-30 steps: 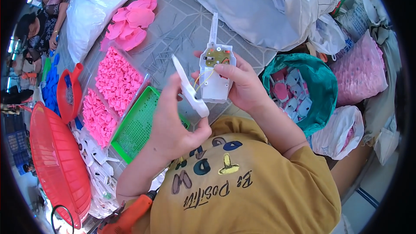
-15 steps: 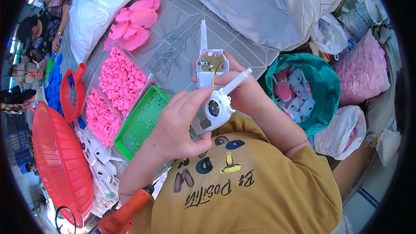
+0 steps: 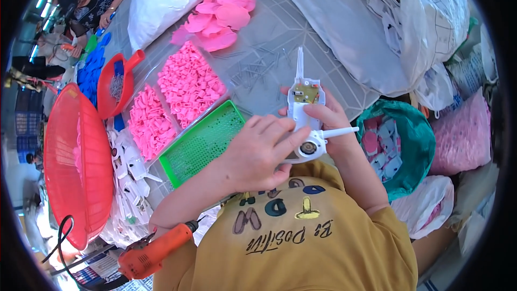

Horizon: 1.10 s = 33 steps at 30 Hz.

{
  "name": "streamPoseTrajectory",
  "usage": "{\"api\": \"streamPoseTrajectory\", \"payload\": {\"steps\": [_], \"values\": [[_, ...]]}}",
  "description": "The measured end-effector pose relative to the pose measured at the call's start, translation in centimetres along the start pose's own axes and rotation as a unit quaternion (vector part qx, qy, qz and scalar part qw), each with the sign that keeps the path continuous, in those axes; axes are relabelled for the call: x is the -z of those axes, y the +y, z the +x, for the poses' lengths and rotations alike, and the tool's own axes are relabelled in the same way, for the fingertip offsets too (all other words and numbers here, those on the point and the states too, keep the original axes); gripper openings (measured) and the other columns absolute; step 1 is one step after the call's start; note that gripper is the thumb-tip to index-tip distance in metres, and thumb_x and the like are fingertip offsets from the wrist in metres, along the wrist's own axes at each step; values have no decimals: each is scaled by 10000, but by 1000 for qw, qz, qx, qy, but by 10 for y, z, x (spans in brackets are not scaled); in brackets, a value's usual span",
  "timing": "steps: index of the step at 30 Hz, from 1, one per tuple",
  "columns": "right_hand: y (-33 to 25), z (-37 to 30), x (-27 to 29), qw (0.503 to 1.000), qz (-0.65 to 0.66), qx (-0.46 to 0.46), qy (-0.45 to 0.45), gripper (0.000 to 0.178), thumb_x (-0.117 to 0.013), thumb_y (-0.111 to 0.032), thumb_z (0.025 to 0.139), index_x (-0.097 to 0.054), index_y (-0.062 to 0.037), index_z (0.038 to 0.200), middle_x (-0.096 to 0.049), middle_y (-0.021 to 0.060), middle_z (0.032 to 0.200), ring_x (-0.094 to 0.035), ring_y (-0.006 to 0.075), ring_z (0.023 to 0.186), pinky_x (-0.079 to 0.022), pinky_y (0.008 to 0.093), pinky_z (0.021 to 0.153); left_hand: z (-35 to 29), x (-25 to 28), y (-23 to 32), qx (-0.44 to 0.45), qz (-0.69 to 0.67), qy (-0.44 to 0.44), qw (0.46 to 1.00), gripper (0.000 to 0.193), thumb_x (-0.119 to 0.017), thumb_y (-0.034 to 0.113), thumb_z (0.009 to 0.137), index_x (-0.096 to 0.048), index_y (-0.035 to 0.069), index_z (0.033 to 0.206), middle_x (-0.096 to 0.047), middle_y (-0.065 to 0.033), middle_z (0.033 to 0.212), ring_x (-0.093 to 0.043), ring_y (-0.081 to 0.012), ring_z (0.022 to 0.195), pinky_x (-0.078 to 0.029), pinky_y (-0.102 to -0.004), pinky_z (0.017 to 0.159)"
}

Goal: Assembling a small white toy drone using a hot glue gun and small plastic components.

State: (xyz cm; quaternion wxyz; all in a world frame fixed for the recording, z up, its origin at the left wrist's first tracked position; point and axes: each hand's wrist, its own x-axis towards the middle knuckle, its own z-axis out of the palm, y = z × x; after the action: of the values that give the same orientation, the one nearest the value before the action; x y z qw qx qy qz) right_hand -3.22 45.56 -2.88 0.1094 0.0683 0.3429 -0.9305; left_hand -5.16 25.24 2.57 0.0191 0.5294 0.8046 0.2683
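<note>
My right hand (image 3: pixel 329 114) is closed round a white plastic shell half (image 3: pixel 297 109) with a narrow arm pointing away from me. A small yellowish circuit board (image 3: pixel 307 93) sits in it. Below, my left hand (image 3: pixel 257 153) grips the matching white shell half (image 3: pixel 320 148), which carries a round metal-and-black speaker-like part (image 3: pixel 308 148) and has its arm pointing right. Fingers of the left hand reach across to the lower edge of the board's shell. Part of the second shell is hidden behind that hand.
A green perforated basket (image 3: pixel 207 143) stands left of my hands, beside bags of small pink parts (image 3: pixel 188 83). Loose screws or pins (image 3: pixel 264 63) lie beyond. An orange electric screwdriver (image 3: pixel 156 250) is by my left forearm; a teal-lined container (image 3: pixel 417 145) is at right. A co-worker (image 3: pixel 94 0) sits far left.
The view has shifted, so everything lies differently in the picture. The speaker shell has turned, its arm now level to the right. My left fingers have moved over toward the board's shell.
</note>
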Motion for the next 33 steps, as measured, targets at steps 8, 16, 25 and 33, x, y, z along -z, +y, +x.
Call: {"api": "streamPoseTrajectory", "payload": {"steps": [8,16,25,33], "values": [[7,-1,4,987,99,-123,-15,570,-562,-23,814,-414,28,1362,-550,215,1327,-650,331,1091,-565,531,918,10,24,-51,152,49,195,968,332,-696,206,854,-646,42,1140,-670,-151,1014,-651,-330,958,-503,-418,813],[8,3,11,984,116,-131,-3,596,-584,7,817,-403,11,1385,-513,192,1370,-603,351,1174,-535,612,940,-18,99,-147,350,91,334,871,209,-617,124,904,-706,22,1062,-718,-175,937,-706,-299,860,-539,-374,790],[25,24,19,991,48,-125,-4,599,-584,27,806,-396,19,1375,-541,201,1348,-643,335,1110,-557,517,945,-27,64,-164,453,276,5,848,171,-685,153,797,-748,62,927,-689,-180,1024,-661,-346,1002,-522,-458,879],[27,28,12,994,25,-108,-2,597,-575,35,803,-388,27,1370,-553,197,1336,-657,317,1084,-572,478,928,-40,59,-174,391,246,52,886,146,-699,154,800,-719,37,884,-665,-193,990,-641,-362,957,-509,-483,856]]}}
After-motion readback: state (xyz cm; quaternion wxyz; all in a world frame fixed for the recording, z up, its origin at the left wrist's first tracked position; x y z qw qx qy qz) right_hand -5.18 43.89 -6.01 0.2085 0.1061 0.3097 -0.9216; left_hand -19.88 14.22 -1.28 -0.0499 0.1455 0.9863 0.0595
